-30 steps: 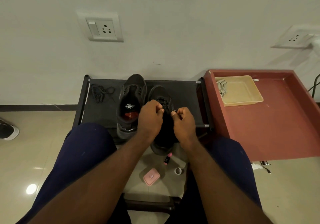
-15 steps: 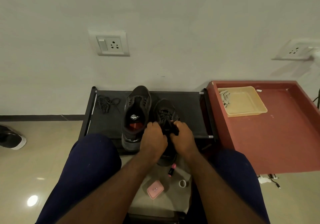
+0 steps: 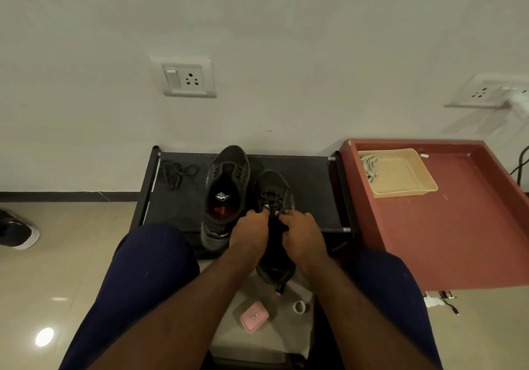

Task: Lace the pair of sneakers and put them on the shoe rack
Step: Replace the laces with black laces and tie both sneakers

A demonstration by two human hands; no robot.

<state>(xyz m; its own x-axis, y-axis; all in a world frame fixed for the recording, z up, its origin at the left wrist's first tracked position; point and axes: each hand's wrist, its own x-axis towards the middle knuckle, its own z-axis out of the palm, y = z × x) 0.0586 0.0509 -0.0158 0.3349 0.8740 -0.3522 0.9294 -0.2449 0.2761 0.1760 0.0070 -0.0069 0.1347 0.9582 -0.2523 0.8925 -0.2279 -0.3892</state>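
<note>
A: Where was everything?
B: A spare lace (image 3: 177,173) lay far left on the rack (image 3: 312,186); the unlaced sneaker (image 3: 226,186) stood right of it; the left hand (image 3: 249,235) pinched the lace (image 3: 271,198) on the second sneaker (image 3: 279,183), at the rack's near edge; the right hand (image 3: 303,236) pinched it too.
A: How should that step go?
B: Likely by pulling both ends evenly; each crossing should sit snug and flat before the next eyelet.

You face a white wall (image 3: 286,40) with a switch socket (image 3: 187,79). Glossy beige floor tiles (image 3: 71,261) show a bright glare, and a red table (image 3: 458,241) stands to your right.
</note>
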